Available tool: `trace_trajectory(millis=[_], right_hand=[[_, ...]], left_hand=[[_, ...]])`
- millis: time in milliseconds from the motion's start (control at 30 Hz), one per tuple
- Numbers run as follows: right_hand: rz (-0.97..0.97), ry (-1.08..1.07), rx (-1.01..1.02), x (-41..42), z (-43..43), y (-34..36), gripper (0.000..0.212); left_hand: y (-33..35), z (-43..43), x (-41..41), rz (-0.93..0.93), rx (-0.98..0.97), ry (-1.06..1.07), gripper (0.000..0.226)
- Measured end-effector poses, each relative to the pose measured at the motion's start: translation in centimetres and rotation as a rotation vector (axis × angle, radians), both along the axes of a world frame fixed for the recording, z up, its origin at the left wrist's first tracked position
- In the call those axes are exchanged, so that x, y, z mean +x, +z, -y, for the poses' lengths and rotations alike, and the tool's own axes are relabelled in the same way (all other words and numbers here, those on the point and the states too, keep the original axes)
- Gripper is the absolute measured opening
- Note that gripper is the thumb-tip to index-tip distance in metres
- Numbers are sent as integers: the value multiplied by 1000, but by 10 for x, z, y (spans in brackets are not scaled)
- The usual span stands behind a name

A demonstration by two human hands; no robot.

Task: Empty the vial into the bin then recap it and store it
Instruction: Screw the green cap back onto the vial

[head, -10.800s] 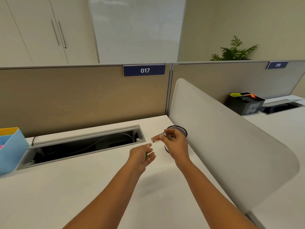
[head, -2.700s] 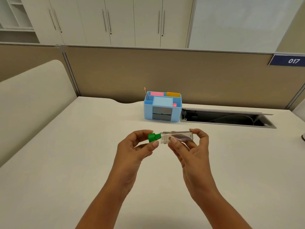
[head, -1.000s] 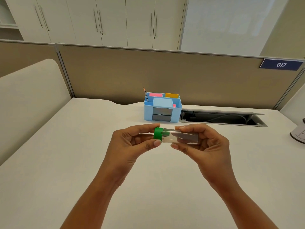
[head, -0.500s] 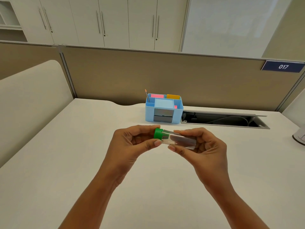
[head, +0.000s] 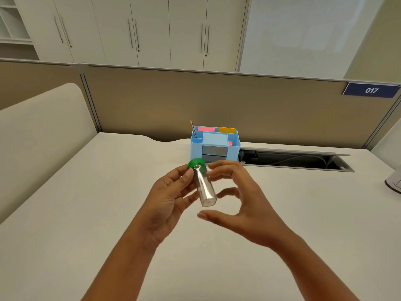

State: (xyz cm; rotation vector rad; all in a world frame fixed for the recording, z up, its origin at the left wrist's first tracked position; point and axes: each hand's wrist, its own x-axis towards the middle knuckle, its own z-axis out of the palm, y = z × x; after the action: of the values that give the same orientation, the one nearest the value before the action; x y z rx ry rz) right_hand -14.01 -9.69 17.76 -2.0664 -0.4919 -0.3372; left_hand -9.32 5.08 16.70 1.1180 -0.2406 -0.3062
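Observation:
A clear vial (head: 205, 191) with a green cap (head: 196, 164) screwed on hovers above the white desk (head: 86, 213). It is tilted, its flat bottom toward me and the cap pointing away. My left hand (head: 167, 200) grips it near the neck between thumb and fingers. My right hand (head: 243, 205) curls around the vial's right side with fingers spread, the thumb clear below the bottom. The vial looks empty.
A blue desk organiser (head: 214, 146) with a pencil and coloured notes stands just behind the hands. A recessed cable slot (head: 293, 159) lies to its right. A round object (head: 393, 183) is cut off at the right edge. A rounded divider (head: 43, 137) borders the left.
The vial swung from lying sideways between both hands to pointing its bottom at me. My right hand let go of the body and opened; the left hand keeps hold.

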Motion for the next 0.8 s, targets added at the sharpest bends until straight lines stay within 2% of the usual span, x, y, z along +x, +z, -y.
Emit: trace_trajectory(millis=[200, 567, 800], right_hand=[[-62, 21, -90, 9, 3, -3, 77], [107, -93, -142, 14, 0, -13, 85], [258, -159, -172, 17, -1, -21, 78]], left_hand=[[0, 1, 0, -35, -9, -109, 26], [-3, 2, -2, -49, -46, -115, 25], [-4, 6, -3, -51, -25, -104, 24]])
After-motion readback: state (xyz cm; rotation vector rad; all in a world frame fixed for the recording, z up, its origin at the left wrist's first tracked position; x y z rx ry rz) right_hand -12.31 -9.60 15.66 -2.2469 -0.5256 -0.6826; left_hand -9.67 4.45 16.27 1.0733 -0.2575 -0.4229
